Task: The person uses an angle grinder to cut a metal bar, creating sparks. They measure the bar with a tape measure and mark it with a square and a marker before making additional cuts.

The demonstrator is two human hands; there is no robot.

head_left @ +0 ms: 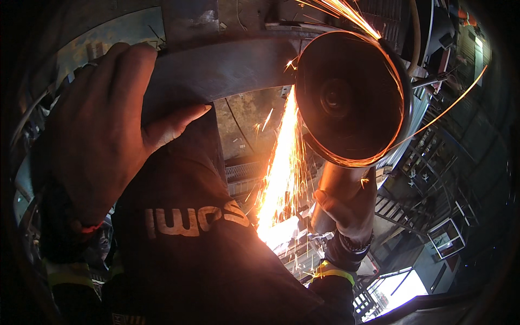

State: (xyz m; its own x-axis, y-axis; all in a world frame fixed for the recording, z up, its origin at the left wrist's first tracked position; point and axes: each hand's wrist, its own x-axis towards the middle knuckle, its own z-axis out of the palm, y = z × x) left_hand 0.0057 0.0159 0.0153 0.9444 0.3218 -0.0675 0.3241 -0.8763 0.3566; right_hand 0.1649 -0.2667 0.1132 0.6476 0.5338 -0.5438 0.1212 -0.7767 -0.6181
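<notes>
My left hand (pixel 103 124) grips a flat dark metal bar (pixel 227 67) near its left end, with the fingers over the far side and the thumb along the near edge. In my right hand (pixel 346 208) is an angle grinder (pixel 352 97), held by its body, which the hand partly hides. Its broad round disc meets the bar's right end. From that contact a bright stream of sparks (pixel 281 179) pours down toward me, and more sparks fly off at the disc's top and rim. Glare hides the exact cut.
Below the bar lies a worn brownish floor (pixel 244 119). My dark printed clothing (pixel 189 249) fills the lower middle, close to the sparks. A pale metal sheet (pixel 108 38) is at the upper left. Metal racks and a white-framed box (pixel 447 238) stand off to the right.
</notes>
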